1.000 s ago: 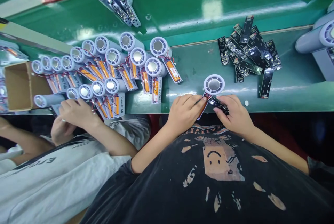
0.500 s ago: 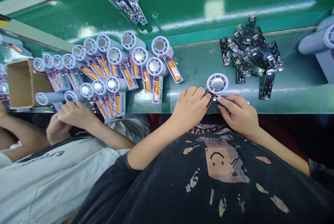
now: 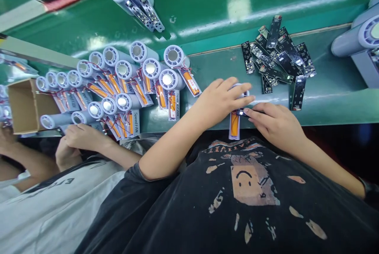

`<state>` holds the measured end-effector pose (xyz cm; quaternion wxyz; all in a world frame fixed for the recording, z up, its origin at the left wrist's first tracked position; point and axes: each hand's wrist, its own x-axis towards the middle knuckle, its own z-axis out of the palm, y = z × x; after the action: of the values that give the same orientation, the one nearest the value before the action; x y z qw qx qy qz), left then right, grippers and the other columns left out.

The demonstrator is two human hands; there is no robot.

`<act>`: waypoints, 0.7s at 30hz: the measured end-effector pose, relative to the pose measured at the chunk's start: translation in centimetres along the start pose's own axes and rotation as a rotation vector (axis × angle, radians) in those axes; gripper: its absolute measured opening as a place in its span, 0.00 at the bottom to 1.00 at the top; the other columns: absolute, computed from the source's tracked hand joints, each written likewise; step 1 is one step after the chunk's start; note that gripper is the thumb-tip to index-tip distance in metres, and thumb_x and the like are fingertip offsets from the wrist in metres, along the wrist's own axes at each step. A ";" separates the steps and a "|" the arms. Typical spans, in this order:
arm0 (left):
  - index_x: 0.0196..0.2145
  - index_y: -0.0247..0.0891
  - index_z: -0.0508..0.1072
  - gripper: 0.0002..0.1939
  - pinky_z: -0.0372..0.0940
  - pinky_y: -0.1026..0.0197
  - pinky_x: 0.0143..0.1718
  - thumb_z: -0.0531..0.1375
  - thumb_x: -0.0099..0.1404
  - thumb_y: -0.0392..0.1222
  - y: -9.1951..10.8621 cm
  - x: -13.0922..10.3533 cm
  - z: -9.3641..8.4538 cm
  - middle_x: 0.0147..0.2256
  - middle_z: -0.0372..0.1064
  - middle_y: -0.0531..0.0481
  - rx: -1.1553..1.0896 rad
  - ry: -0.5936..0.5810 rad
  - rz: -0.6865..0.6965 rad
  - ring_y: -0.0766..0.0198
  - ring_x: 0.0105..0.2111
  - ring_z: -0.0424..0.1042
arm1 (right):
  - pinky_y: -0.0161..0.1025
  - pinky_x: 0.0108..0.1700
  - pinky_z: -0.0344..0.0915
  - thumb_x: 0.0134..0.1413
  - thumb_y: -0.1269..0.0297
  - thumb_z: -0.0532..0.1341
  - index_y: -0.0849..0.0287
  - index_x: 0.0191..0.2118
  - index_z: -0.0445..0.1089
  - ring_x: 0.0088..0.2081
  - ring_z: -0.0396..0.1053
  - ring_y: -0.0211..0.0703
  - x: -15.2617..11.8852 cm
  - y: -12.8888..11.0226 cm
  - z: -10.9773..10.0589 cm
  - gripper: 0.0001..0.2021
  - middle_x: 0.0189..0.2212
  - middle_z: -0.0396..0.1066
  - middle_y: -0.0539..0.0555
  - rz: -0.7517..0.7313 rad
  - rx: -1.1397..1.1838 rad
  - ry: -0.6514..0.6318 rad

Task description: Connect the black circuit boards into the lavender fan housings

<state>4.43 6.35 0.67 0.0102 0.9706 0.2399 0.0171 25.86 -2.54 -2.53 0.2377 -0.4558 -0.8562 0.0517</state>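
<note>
My left hand (image 3: 223,98) lies over the round head of a lavender handheld fan (image 3: 234,127), its fingers curled across the top and covering most of it. The fan's handle points toward me and is exposed, with an orange battery (image 3: 235,122) inside. Between the fingertips and thumb of my right hand (image 3: 271,118), a small black circuit board (image 3: 242,112) is pinched beside the top of the handle. Part of the board is hidden under those fingers.
Several similar fans (image 3: 124,68) with exposed batteries crowd the left. A pile of black circuit boards (image 3: 278,56) lies at the right. Two fans with boards (image 3: 139,1) rest farther back. A co-worker's hands (image 3: 77,139) are beside a cardboard box (image 3: 22,106).
My left hand has moved up over the fan's head, and the handle with its orange battery has come into sight. My right hand still pinches the board. The view has shifted slightly.
</note>
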 end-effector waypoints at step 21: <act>0.47 0.42 0.74 0.17 0.64 0.50 0.47 0.67 0.60 0.45 2.4 -1.5 2.4 0.43 0.64 0.44 -0.292 0.187 -0.397 0.54 0.43 0.64 | 0.44 0.42 0.62 0.67 0.68 0.55 0.57 0.50 0.77 0.41 0.65 0.46 0.7 -1.7 -1.5 0.14 0.44 0.73 0.59 0.179 -0.046 -0.126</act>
<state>4.30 3.51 -1.70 0.1311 0.8868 0.4208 0.1390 24.90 -3.13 -0.44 0.1673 -0.5316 -0.8262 0.0819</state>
